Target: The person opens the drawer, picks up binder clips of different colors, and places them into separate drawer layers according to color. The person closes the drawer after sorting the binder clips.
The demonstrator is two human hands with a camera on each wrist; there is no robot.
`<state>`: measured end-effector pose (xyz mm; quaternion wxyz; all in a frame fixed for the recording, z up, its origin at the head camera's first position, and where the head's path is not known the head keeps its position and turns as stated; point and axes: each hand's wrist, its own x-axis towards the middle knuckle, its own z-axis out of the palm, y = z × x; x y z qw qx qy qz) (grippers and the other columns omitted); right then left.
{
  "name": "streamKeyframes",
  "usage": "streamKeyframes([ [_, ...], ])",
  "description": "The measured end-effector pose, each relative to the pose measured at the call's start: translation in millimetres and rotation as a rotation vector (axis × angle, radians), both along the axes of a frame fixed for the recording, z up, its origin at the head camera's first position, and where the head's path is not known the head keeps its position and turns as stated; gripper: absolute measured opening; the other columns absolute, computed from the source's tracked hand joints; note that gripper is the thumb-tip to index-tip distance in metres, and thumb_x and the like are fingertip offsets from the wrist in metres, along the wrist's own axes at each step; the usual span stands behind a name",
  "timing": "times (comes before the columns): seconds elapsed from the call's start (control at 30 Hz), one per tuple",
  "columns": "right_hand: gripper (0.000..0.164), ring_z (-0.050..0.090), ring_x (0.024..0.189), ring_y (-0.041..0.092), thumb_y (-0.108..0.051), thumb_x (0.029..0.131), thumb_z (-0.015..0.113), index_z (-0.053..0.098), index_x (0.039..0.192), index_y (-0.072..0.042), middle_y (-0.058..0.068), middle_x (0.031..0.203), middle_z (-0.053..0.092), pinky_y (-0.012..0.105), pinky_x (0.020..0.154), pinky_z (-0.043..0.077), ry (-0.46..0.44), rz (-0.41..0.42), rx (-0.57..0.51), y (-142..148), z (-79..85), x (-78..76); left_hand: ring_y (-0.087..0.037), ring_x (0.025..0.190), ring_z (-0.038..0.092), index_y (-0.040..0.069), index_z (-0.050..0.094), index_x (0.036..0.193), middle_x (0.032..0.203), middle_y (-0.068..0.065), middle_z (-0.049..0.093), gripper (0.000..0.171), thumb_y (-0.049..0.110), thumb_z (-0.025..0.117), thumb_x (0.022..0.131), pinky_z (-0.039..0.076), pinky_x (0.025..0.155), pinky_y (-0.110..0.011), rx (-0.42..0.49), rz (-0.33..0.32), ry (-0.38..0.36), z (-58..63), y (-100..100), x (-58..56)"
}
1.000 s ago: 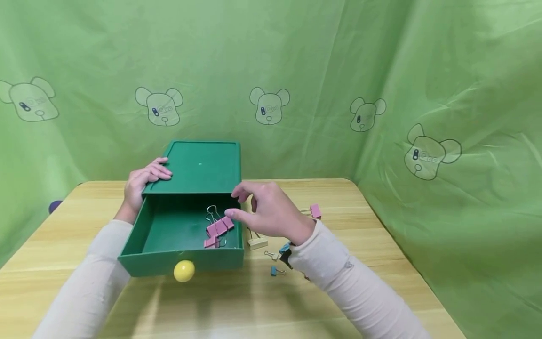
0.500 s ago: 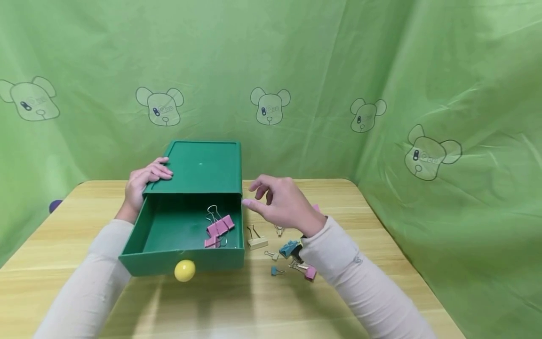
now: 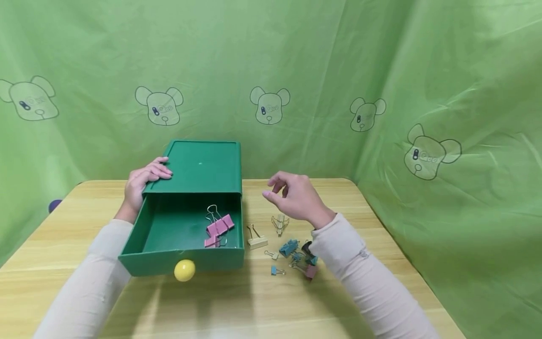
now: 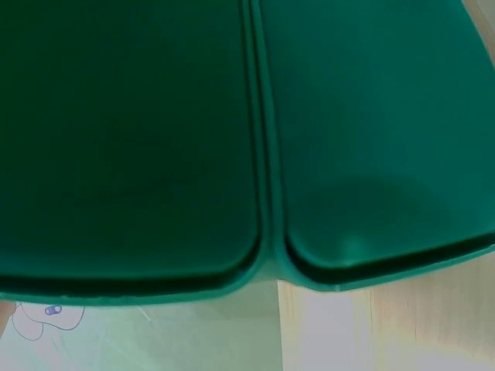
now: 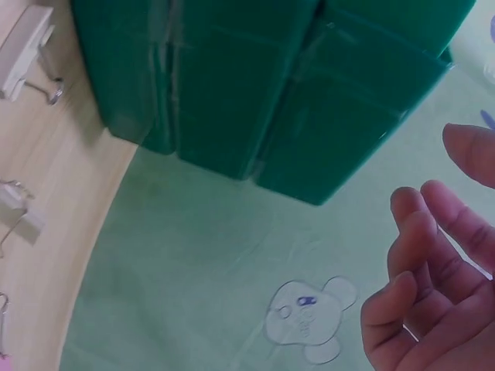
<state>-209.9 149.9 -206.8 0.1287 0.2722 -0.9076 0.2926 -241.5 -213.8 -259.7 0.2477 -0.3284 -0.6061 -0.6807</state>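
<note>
A green drawer box (image 3: 203, 167) stands on the table with its drawer (image 3: 182, 259) pulled out. My left hand (image 3: 146, 181) rests on the box's left top edge, fingers laid over the lid; its thumb is hidden. Inside the drawer, toward the right, lie several pink binder clips (image 3: 219, 227). To the right of the box my right hand (image 3: 296, 195) hovers in the air, fingers loosely bent and holding nothing, also seen in the right wrist view as a hand (image 5: 433, 286) with nothing between thumb and fingers. A cream binder clip (image 3: 257, 242) lies beside the drawer.
More binder clips lie right of the drawer: gold ones (image 3: 280, 225), a blue one (image 3: 290, 247), a small blue one (image 3: 277, 270) and a pink one (image 3: 311, 272). A yellow knob (image 3: 184, 270) juts from the drawer front. Green curtain (image 3: 313, 70) surrounds the wooden table (image 3: 220, 310).
My right hand has moved right, from over the drawer's right side to beyond it, uncovering clips on the table. The left hand, box and clips in the drawer stay put.
</note>
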Motion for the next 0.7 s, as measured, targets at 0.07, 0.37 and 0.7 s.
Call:
streamKeyframes([
  [0.07, 0.023, 0.054, 0.064, 0.015, -0.025, 0.089, 0.071, 0.068, 0.101, -0.006, 0.002, 0.083, 0.065, 0.03, 0.059, 0.047, -0.002, -0.018, 0.004, 3.4, -2.8, -4.1, -0.021, 0.118, 0.053, 0.003, 0.075, 0.08, 0.088, 0.001, 0.072, 0.054, -0.015, 0.024, 0.086, 0.032, 0.107, -0.027, -0.001, 0.004, -0.007, 0.1, 0.0, -0.5],
  [0.37, 0.025, 0.058, 0.07, 0.017, -0.026, 0.09, 0.069, 0.067, 0.102, -0.005, 0.004, 0.087, 0.065, 0.032, 0.062, 0.05, -0.064, -0.102, 0.011, 19.0, -15.0, -20.4, -0.021, 0.118, 0.052, 0.005, 0.076, 0.079, 0.088, 0.002, 0.072, 0.055, -0.014, 0.024, 0.087, 0.031, 0.107, -0.027, 0.004, 0.009, -0.028, 0.6, 0.7, -1.2],
  [0.7, 0.027, 0.061, 0.069, 0.018, -0.026, 0.09, 0.069, 0.065, 0.104, -0.003, 0.009, 0.093, 0.064, 0.032, 0.058, 0.052, -0.144, -0.153, -0.007, 36.9, -33.8, -36.2, -0.021, 0.118, 0.053, 0.004, 0.075, 0.079, 0.088, 0.002, 0.072, 0.054, -0.014, 0.025, 0.086, 0.031, 0.107, -0.027, 0.008, 0.006, -0.015, -0.7, -0.3, -1.1],
])
